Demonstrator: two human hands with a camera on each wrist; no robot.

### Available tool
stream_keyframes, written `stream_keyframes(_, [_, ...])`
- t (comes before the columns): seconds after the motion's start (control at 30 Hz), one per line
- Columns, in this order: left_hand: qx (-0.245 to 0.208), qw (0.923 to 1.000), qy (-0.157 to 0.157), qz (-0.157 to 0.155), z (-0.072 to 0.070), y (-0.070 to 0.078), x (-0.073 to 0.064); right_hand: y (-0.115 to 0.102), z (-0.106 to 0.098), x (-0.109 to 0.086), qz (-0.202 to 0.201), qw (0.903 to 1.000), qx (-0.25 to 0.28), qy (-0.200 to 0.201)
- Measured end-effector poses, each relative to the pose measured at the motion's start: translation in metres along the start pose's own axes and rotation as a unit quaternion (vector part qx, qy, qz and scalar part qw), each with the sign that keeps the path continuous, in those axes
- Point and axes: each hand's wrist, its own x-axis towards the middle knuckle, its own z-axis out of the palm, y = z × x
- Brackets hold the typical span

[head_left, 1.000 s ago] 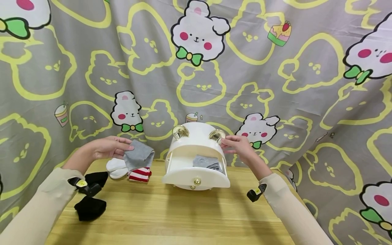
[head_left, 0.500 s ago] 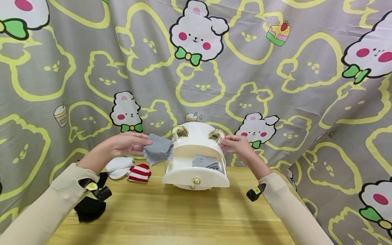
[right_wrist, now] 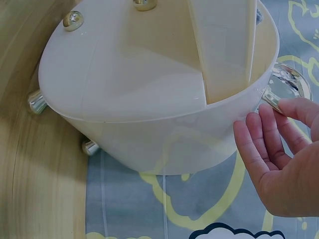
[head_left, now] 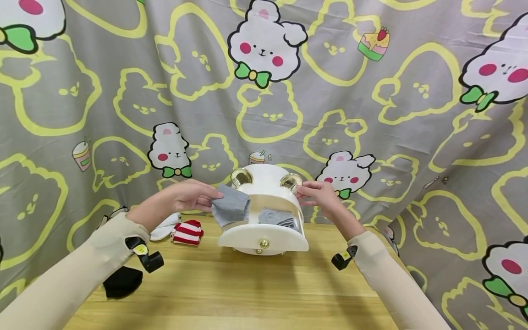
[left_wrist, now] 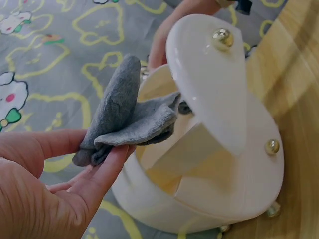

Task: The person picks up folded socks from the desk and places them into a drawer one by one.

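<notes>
My left hand (head_left: 194, 196) pinches a folded grey sock (head_left: 232, 205) between thumb and fingers, over the left part of the pulled-out upper drawer (head_left: 243, 238). The left wrist view shows the sock (left_wrist: 117, 109) with a loose flap toward the drawer. Another folded grey sock (head_left: 276, 216) lies at the drawer's right side. The drawer belongs to a rounded white storage box (head_left: 266, 176) with gold ears and ball knobs. At its right side, my right hand (right_wrist: 284, 149) holds the gold ear (right_wrist: 289, 82) by its lower edge, between thumb and fingers.
Left of the box, a red-and-white striped sock bundle (head_left: 187, 233) and a white sock bundle (head_left: 164, 228) lie on the wooden table (head_left: 247, 298). A black sock bundle (head_left: 123, 282) is nearer, partly under my left arm. A patterned curtain (head_left: 264, 114) hangs behind.
My left hand has carried the grey sock rightward, from above the striped bundle to over the open drawer. My right hand stays at the gold ear.
</notes>
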Motion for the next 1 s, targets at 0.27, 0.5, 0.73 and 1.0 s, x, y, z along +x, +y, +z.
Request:
stream_keyframes(0.27, [0.014,0.9991,0.025,-0.032,0.018,-0.006,0.012,0.000,0.001,0.000,0.004,1.0000,0.000,-0.005])
stream_keyframes(0.5, [0.043,0.9965,0.065,-0.032,0.034,-0.007,0.017,-0.002,0.001,0.000,0.005,1.0000,-0.001,-0.002])
stream_keyframes(0.73, [0.126,0.9852,0.114,-0.022,0.046,0.001,0.014,-0.004,0.002,-0.001,0.008,1.0000,0.002,0.000])
stream_keyframes(1.0, [0.122,0.9855,0.117,-0.016,0.061,-0.002,0.019,-0.005,0.001,-0.003,0.006,1.0000,0.001,-0.003])
